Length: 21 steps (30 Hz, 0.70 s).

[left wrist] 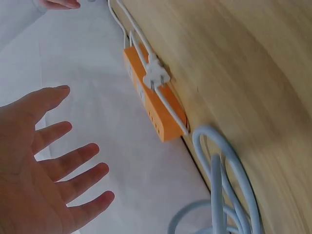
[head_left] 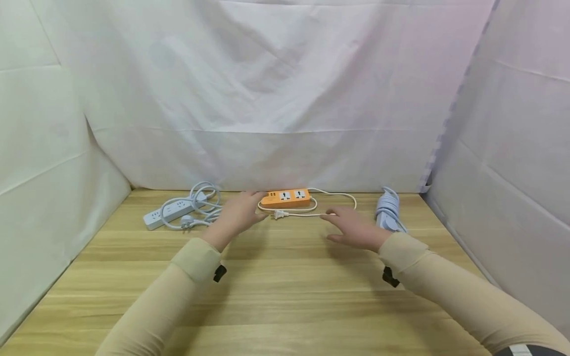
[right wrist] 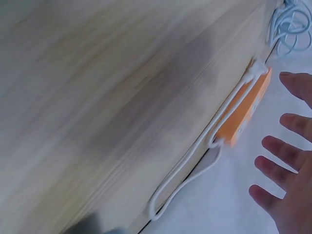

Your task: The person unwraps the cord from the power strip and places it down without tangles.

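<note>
An orange power strip (head_left: 285,198) with white sockets lies at the back of the table, its white cord (head_left: 343,194) looped beside it and its white plug (head_left: 279,214) in front. My left hand (head_left: 238,212) hovers at the strip's left end, fingers spread in the left wrist view, holding nothing. Over the table to the right of the plug, my right hand (head_left: 354,228) also has its fingers apart, with nothing in its grasp. Whether the left fingertips touch the strip, I cannot tell.
Left of my left hand lies a pale blue-white power strip (head_left: 171,213) with a loosely coiled cord (head_left: 207,190) and a plug (head_left: 187,221). Another strip (head_left: 386,221), wrapped in its cord (head_left: 388,202), lies beyond my right hand. White curtains (head_left: 276,99) border the wooden table (head_left: 285,306).
</note>
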Motion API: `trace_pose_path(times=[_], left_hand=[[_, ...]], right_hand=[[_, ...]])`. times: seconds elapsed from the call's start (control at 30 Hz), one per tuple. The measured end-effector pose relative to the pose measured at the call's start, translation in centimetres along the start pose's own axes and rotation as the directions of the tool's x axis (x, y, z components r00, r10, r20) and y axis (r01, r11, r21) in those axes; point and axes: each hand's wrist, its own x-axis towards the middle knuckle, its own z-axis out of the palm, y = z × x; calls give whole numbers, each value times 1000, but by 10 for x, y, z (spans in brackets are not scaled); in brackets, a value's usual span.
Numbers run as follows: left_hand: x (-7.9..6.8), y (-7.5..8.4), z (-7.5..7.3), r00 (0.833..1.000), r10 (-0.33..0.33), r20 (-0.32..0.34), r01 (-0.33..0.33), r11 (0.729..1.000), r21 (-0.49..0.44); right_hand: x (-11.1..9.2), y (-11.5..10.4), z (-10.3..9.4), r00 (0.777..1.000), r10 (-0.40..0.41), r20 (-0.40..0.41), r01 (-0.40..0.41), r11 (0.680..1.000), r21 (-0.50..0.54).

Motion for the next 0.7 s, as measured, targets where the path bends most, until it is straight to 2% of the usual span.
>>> trace_pose_path(times=[0.17,0.33,0.53,0.7], left_hand=[[5,16,9,998,55,13,-56,998,22],[12,30,17,995,95,37,-96,995,4],[22,45,24,993,90,82,-90,996,2],[27,58,29,987,112,117,-109,994,-31]], right_hand=[[-23,20,-1,999,-2,-39,0,999,-36],[-44,41,-4,995,-4,-96,-1,999,-52],[-68,68,-8,995,93,-45,-94,995,-40],[-80,86,-10,995,100,-17,-100,993,-55]])
